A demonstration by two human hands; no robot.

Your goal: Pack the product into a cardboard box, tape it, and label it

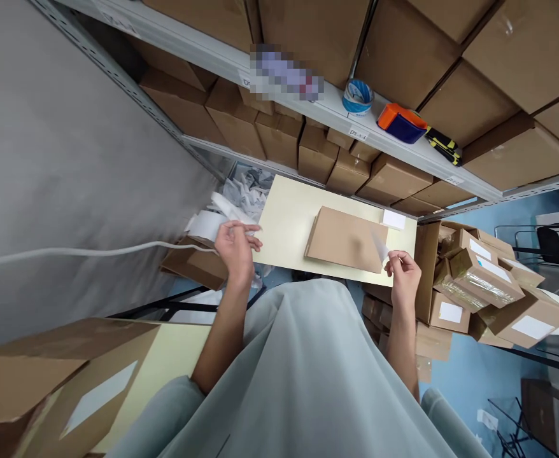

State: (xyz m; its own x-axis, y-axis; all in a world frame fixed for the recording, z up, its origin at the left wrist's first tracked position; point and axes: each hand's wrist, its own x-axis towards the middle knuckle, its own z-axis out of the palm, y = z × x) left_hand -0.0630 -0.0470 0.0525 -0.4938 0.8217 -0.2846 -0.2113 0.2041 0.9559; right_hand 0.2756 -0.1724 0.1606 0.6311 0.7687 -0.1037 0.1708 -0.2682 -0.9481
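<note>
A flat brown cardboard box (pixel 344 238) lies on a small pale table (pixel 286 219) in front of me. My right hand (pixel 403 273) is at the table's near right edge, fingers pinched on a thin translucent strip (pixel 379 245) that curls up over the box. My left hand (pixel 234 245) is off the table's left edge, fingers closed around a white paper strip (pixel 234 213) that runs from a roll of white labels (pixel 205 226). A small white label (pixel 394 219) lies on the table past the box.
Metal shelves (pixel 403 149) packed with brown boxes rise behind the table; a tape roll (pixel 357 97), an orange-and-blue tape dispenser (pixel 400 122) and a yellow-black tool (pixel 444 145) sit on one. Labelled, taped boxes (pixel 489 280) pile up at right. Crumpled paper (pixel 248 187) fills a bin at left.
</note>
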